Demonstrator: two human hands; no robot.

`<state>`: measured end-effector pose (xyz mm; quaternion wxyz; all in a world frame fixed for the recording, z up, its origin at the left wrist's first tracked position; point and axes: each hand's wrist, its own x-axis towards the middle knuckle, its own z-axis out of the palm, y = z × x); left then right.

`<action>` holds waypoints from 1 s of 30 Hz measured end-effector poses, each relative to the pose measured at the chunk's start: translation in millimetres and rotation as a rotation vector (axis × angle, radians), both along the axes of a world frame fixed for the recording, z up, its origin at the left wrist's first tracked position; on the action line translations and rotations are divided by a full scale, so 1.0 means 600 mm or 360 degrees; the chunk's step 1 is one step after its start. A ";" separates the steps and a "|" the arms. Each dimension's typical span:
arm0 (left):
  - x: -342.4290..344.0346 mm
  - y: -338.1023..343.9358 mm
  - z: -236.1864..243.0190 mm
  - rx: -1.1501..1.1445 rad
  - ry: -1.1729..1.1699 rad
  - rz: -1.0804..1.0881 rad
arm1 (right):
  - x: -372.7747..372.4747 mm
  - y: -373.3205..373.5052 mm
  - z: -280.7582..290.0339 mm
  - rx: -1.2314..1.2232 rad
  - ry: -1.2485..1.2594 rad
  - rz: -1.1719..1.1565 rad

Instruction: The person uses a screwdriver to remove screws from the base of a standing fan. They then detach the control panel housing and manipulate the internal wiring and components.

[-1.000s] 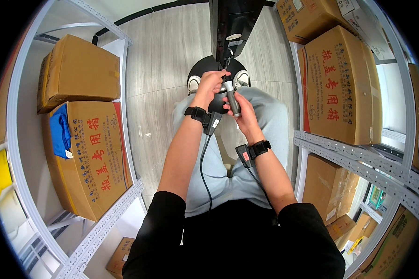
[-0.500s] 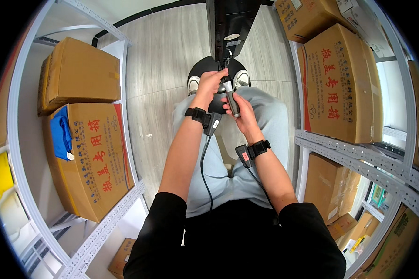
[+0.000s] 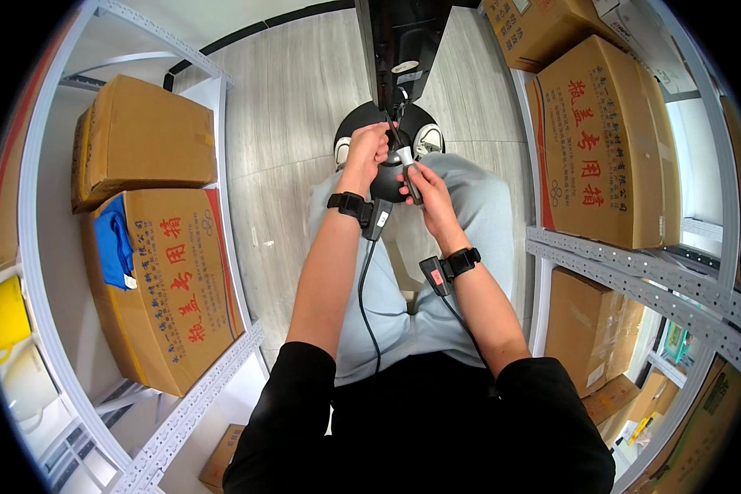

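While my left hand (image 3: 369, 148) is gripping the black round base (image 3: 384, 183) over my knees, my right hand (image 3: 426, 191) is pinching a small grey tool (image 3: 409, 174), its length pointing up toward the dark panel (image 3: 399, 41).

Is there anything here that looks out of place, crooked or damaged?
Nothing stands out. Both hands, left hand and right hand, hold a small grey tool under the black monitor. The cardboard boxes sit squarely on the metal shelves.
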<state>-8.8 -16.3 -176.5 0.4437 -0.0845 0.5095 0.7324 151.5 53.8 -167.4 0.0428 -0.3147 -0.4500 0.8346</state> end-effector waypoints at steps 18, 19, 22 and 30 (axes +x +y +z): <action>-0.003 0.017 -0.028 0.0101 -0.0022 0.0359 | 0.028 0.008 0.011 0.0125 -0.0035 0.0086; -0.004 0.017 -0.029 0.0117 -0.0037 0.0356 | 0.023 0.009 0.012 0.0121 -0.0015 0.0093; -0.006 0.016 -0.026 0.0112 -0.0030 0.0337 | 0.010 0.010 0.006 0.0082 -0.0038 0.0062; -0.007 0.015 -0.023 0.0124 0.0034 0.0316 | 0.000 0.009 -0.001 0.0120 -0.0058 0.0029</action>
